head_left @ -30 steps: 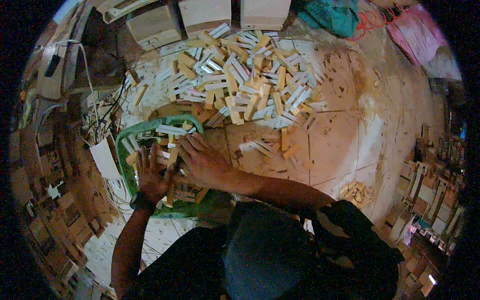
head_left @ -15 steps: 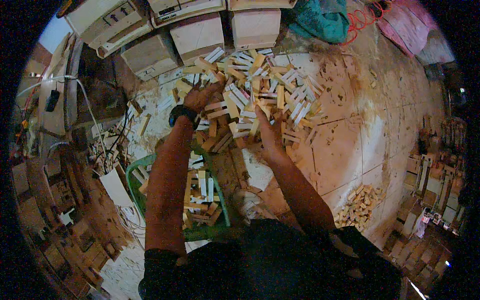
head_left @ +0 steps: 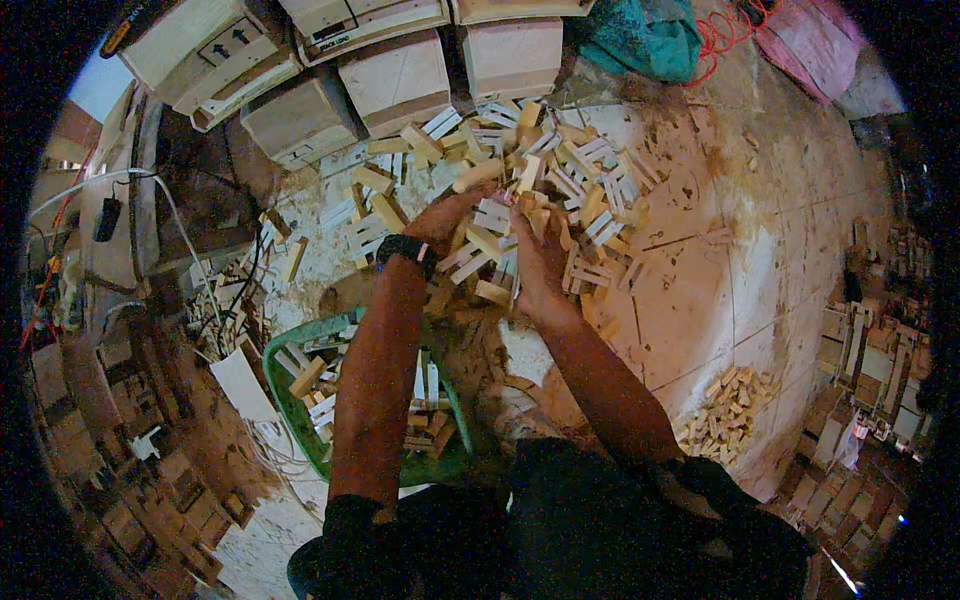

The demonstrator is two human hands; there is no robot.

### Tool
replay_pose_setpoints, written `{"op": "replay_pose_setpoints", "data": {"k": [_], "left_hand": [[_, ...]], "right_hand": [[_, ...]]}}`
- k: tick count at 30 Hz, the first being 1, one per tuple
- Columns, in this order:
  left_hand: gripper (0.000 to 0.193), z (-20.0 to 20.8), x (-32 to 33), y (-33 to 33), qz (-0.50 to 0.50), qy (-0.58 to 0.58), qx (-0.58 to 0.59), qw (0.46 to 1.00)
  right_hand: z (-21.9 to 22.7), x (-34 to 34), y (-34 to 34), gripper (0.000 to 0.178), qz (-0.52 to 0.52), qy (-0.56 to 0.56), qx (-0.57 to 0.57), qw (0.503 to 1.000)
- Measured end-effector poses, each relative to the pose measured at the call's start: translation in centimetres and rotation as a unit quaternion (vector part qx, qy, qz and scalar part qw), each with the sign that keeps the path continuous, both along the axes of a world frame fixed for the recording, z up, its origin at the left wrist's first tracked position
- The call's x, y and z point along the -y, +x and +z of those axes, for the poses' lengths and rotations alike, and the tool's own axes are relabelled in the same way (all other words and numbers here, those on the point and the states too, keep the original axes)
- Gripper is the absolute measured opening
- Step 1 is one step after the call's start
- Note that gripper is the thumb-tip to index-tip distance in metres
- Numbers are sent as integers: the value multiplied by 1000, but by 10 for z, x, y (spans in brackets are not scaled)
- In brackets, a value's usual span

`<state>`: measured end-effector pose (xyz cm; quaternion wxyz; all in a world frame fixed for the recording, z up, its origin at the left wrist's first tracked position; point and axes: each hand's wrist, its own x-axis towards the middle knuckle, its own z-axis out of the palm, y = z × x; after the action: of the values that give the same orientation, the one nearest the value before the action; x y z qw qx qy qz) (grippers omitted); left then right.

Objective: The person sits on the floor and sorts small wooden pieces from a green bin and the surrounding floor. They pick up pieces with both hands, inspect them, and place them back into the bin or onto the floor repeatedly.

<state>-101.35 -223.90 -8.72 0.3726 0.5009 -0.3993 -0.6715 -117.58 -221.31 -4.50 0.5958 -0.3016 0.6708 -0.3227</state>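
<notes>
A loose pile of small wooden blocks [head_left: 590,165], some with white faces, lies on the floor in front of me. My left hand [head_left: 460,208], with a dark watch [head_left: 405,252] on its wrist, reaches into the pile from the left. Its fingertips are lost among the blocks, close to a pale rounded block [head_left: 478,175]. Just right of it, my right hand [head_left: 540,262] rests against the pile with thumb and fingers apart. Several white-faced blocks [head_left: 492,214] lie between the two hands. Under my left forearm stands a green plastic crate [head_left: 290,440] partly filled with similar blocks.
Pale boxes [head_left: 395,80] line the far side behind the pile. A teal cloth or sack [head_left: 640,40], a coiled red hose [head_left: 725,35] and a pink sack [head_left: 810,45] lie at the far right. A smaller heap of blocks [head_left: 730,410] sits on the right; wood scraps [head_left: 225,310] lie left.
My left hand has moved right and closer to my right hand. Blocks at the pile's left have shifted, opening a gap there. More of the green crate now shows.
</notes>
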Motion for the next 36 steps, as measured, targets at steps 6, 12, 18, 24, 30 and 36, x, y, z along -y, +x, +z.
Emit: {"op": "replay_pose_setpoints", "data": {"k": [6, 12, 18, 24, 30, 36], "left_hand": [[48, -4, -23, -17, -125, -67, 241, 960], [38, -33, -65, -65, 164, 9, -100, 981], [32, 24, -82, -65, 196, -73, -145, 967], [43, 142, -159, -14, 136, -267, 308, 903], [40, 222, -258, -5, 335, -25, 146, 930], [38, 220, -323, -5, 454, 44, 129, 881]], "right_hand": [[19, -3, -12, 78, 33, -111, 105, 988], [87, -9, -15, 71, 54, -76, 118, 989], [124, -21, -14, 52, 82, -108, 73, 988], [178, -61, 11, 48, 185, -146, 200, 951], [204, -119, 48, 57, 295, -99, 302, 901], [160, -155, 77, 62, 425, 30, 399, 812]]}}
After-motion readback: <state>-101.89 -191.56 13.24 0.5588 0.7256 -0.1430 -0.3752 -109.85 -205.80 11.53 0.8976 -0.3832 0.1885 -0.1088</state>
